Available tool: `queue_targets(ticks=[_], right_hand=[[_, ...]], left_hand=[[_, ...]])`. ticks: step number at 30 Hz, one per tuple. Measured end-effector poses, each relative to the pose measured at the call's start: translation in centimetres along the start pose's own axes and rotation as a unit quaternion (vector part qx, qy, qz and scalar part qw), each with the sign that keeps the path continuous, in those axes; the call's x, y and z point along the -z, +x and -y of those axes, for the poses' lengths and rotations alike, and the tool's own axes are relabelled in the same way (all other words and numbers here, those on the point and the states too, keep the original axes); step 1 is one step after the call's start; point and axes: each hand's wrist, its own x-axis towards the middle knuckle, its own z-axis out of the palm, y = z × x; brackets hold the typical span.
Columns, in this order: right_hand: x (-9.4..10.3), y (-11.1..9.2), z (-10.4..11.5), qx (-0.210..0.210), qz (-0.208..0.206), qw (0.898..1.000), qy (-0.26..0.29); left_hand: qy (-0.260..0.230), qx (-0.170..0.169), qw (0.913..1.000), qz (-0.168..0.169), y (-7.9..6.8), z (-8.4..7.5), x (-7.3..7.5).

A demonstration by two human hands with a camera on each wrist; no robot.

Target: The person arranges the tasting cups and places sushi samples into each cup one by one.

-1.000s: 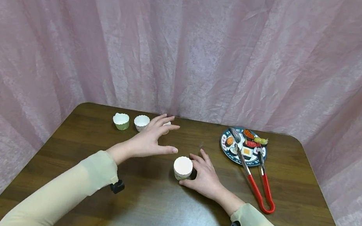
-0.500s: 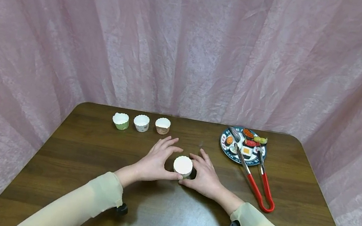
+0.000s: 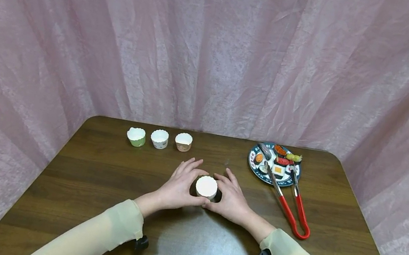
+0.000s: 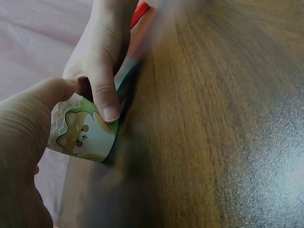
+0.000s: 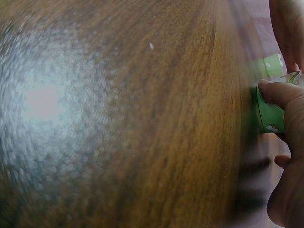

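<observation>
A paper baking cup (image 3: 206,186) stands upright near the middle of the wooden table, with a white inside and scalloped rim. Its side shows a cartoon dog on white and green in the left wrist view. From the right, my right hand (image 3: 232,199) grips it, thumb (image 5: 273,90) on the green side. My left hand (image 3: 181,186) curls round it from the left, its thumb (image 4: 61,90) at the scalloped rim. Both thumbs meet at the cup's near side.
Along the back left stand a green paper cup (image 3: 136,137), a white one (image 3: 159,139) and a brown one (image 3: 184,142). At the back right, red-handled tongs (image 3: 295,221) lean on a patterned plate (image 3: 251,158) bearing several toy sushi pieces. A pink curtain (image 3: 215,58) hangs behind.
My left hand has come down and right from near the brown paper cup to the baking cup and closed in around it. The right hand and the cup stay in place.
</observation>
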Motion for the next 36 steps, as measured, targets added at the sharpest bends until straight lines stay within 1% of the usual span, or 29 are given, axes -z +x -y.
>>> queue_targets(ticks=[9, 19, 29, 36], right_hand=[[-0.02, 0.04, -0.04, 0.0, 0.002, 1.0, 0.004], [-0.11, 0.14, -0.13, -0.004, 0.005, 1.0, 0.005], [-0.17, 0.09, -0.2, -0.005, 0.001, 1.0, 0.007], [-0.24, 0.11, -0.26, -0.003, -0.001, 1.0, 0.009]], left_hand=[[-0.003, 0.004, 1.0, 0.007, 0.03, -0.01, 0.02], [-0.005, -0.002, 0.9999, -0.009, 0.13, 0.17, -0.14], [-0.015, 0.0, 0.9999, -0.006, 0.04, 0.06, 0.03], [-0.02, -0.005, 0.9997, -0.011, 0.2, 0.15, 0.02]])
